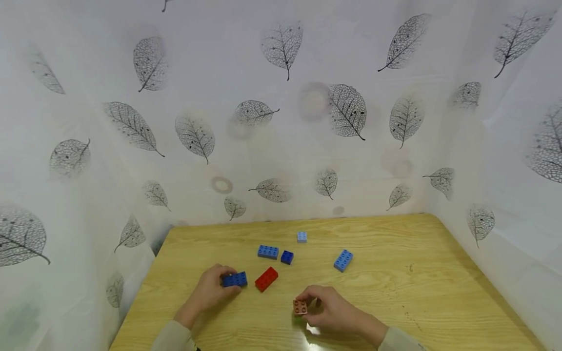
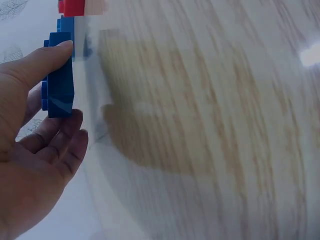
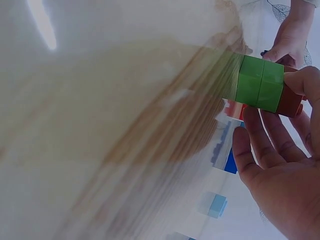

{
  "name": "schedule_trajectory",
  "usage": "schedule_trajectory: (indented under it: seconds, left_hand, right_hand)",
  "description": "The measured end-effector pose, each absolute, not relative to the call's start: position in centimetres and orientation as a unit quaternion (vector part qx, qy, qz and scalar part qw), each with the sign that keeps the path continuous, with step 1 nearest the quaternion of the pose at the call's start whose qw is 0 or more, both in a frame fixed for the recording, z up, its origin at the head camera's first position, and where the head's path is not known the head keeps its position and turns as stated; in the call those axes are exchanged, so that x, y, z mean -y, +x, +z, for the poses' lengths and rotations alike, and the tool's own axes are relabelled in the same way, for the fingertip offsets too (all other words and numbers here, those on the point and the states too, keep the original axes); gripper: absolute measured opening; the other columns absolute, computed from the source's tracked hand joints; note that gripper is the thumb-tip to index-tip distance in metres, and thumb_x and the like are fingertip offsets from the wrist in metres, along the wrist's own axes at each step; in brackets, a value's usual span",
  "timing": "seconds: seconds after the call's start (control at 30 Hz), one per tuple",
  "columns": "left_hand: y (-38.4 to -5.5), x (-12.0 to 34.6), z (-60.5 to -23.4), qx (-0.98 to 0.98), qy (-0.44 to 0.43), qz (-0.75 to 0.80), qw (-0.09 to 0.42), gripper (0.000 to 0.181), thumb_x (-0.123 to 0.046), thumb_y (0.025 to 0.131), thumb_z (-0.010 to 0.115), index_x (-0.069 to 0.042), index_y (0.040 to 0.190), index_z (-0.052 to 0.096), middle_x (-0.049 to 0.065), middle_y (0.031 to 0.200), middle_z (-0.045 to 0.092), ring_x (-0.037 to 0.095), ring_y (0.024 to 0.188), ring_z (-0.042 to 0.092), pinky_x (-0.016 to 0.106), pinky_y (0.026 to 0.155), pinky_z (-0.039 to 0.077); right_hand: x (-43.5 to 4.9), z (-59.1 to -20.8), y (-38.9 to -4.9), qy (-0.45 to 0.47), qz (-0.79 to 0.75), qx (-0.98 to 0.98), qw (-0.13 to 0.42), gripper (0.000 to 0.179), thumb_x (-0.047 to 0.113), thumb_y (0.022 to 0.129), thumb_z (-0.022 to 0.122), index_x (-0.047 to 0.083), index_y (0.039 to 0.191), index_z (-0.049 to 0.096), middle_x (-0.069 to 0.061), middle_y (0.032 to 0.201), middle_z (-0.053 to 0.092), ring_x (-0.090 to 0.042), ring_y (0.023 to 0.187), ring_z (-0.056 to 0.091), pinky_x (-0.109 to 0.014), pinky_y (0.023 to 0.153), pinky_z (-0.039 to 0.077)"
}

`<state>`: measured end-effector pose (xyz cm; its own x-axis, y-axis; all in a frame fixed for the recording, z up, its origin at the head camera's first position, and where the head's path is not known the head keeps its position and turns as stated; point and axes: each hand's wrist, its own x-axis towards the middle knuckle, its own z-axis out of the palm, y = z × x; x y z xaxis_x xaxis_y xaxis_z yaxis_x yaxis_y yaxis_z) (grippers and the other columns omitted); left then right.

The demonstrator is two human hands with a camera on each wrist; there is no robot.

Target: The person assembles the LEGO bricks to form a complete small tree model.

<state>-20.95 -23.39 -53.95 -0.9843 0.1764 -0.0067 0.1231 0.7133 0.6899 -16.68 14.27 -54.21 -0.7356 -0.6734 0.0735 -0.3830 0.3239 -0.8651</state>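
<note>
My left hand grips a dark blue building brick by its ends, between thumb and fingers. The left wrist view shows this brick edge-on, its studs facing left. To its right lies a red brick, apart from it. Nearer the front, my right hand holds a small stack with a brown brick on top, studs up. Beneath the brown one, green bricks show in the right wrist view, stacked in two layers. The thumb presses on the brown brick there, with fingers on the opposite side.
Behind the red brick lie a blue long brick and a small dark blue brick. A small light blue brick sits farther back. Another blue long brick lies to the right on the wooden table. Leaf-patterned curtains enclose the table.
</note>
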Motion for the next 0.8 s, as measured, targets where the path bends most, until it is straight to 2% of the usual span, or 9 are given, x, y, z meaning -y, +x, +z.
schedule_trajectory:
  seconds: [0.47,0.8]
  left_hand:
    - [-20.3,21.9,-52.3,-0.914,0.127,0.386,0.017,0.037,-0.028,0.083,0.092,-0.014,0.113,0.076,0.0,0.102,0.067,0.011,0.09,0.059,0.022,0.078,0.052]
    - [-19.4,20.4,-51.3,-0.903,0.168,0.395,0.009,0.034,-0.023,0.084,0.09,-0.013,0.113,0.076,0.0,0.101,0.067,0.006,0.086,0.056,0.021,0.075,0.051]
  right_hand:
    - [-14.3,-53.9,-16.7,-0.342,-0.475,-0.798,0.143,0.029,0.021,0.097,0.077,0.017,0.125,0.07,0.005,0.114,0.074,0.0,0.103,0.065,-0.027,0.085,0.057]
    - [-14.3,-54.2,-16.7,-0.346,-0.472,-0.799,0.139,0.03,0.022,0.097,0.077,0.019,0.125,0.069,0.006,0.114,0.074,0.001,0.104,0.064,-0.027,0.086,0.057]
